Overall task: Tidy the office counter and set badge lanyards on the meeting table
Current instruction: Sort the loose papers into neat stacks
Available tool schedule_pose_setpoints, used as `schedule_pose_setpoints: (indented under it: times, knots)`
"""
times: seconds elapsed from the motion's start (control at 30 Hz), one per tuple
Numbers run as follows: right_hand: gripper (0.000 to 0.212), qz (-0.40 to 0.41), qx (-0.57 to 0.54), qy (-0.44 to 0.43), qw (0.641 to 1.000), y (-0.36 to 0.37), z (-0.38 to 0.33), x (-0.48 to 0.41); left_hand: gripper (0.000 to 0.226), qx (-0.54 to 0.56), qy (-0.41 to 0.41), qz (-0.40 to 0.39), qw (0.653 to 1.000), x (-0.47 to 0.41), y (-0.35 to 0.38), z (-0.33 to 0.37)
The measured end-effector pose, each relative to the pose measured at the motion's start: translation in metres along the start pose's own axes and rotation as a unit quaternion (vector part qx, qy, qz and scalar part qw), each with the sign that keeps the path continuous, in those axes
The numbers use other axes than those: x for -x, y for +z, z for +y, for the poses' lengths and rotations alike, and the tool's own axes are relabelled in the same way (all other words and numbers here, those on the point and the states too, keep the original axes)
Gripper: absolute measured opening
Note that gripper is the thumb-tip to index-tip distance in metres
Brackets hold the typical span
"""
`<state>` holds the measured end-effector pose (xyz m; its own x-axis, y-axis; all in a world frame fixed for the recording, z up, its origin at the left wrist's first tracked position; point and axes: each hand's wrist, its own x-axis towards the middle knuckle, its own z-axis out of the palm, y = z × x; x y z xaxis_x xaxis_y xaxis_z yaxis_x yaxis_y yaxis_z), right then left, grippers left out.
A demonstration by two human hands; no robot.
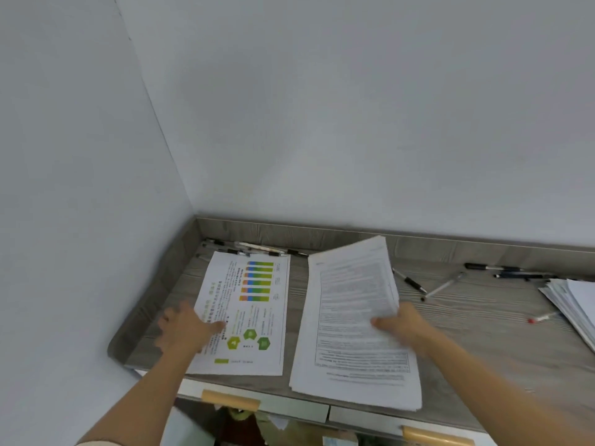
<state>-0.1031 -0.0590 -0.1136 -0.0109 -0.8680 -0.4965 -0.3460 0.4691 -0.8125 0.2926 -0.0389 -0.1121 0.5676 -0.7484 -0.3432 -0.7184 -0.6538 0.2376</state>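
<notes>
A grey wood-grain counter [483,333] fills a corner between two white walls. On its left lies a sheet with coloured bars and green hexagons [248,313]; my left hand [183,326] rests flat on that sheet's left edge, fingers spread. To the right, a thick stack of printed papers [351,320] is lifted at its far end, and my right hand [402,323] grips its right edge with the thumb on top. No lanyards are visible.
Several pens [257,247] lie along the back rim behind the colour sheet. More pens [415,283] are scattered at right, plus a red-tipped marker [542,318]. Another paper pile [576,304] sits at the far right edge. Drawers with tan handles [230,399] are below the counter.
</notes>
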Motion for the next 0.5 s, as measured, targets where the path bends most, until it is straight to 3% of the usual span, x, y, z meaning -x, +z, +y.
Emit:
schedule_pose_setpoints:
  times: [0.07,0.2,0.27,0.4,0.5]
  knots:
    - [0.026,0.002,-0.014,0.023,1.0,0.009,0.014,-0.006,0.089,0.043,0.012,-0.013,0.999,0.002,-0.001,0.004]
    - [0.021,0.013,-0.037,0.035,0.999,0.017,0.019,-0.008,0.04,0.167,0.043,-0.042,0.984,0.0,0.004,0.005]
    - [0.018,0.011,-0.04,0.038,0.998,0.016,0.017,-0.008,0.031,0.228,0.037,-0.057,0.971,-0.003,0.008,0.004]
    - [0.015,0.004,-0.04,0.042,0.998,0.012,0.015,-0.008,0.031,0.417,-0.045,-0.165,0.893,-0.002,0.001,0.003]
    - [0.016,-0.007,-0.035,0.043,0.998,0.01,0.013,-0.007,0.033,0.5,-0.045,-0.239,0.831,0.002,-0.022,0.003]
